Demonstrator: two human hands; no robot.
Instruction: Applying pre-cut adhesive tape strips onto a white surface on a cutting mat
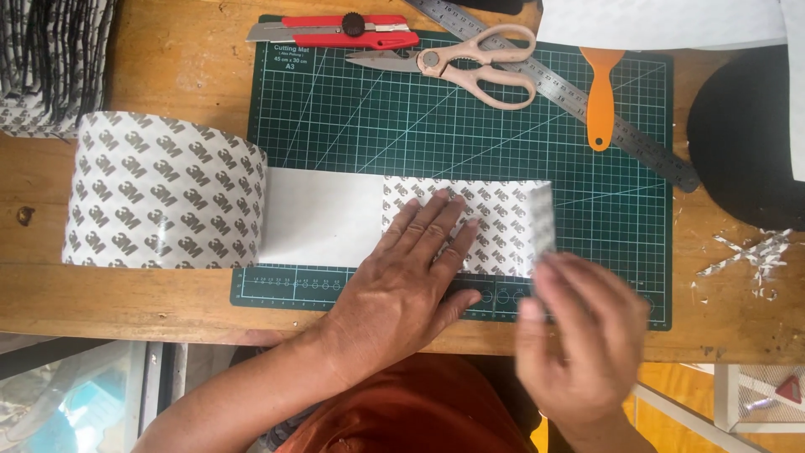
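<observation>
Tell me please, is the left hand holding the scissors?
No, the left hand lies flat on the unrolled tape strip, while the scissors lie untouched at the mat's top.

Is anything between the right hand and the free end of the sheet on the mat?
Nothing visible. The right hand is already at the sheet's lifted end, though blurred. The left hand presses the sheet flat. Scissors, knife and ruler lie at the mat's far edge.
</observation>
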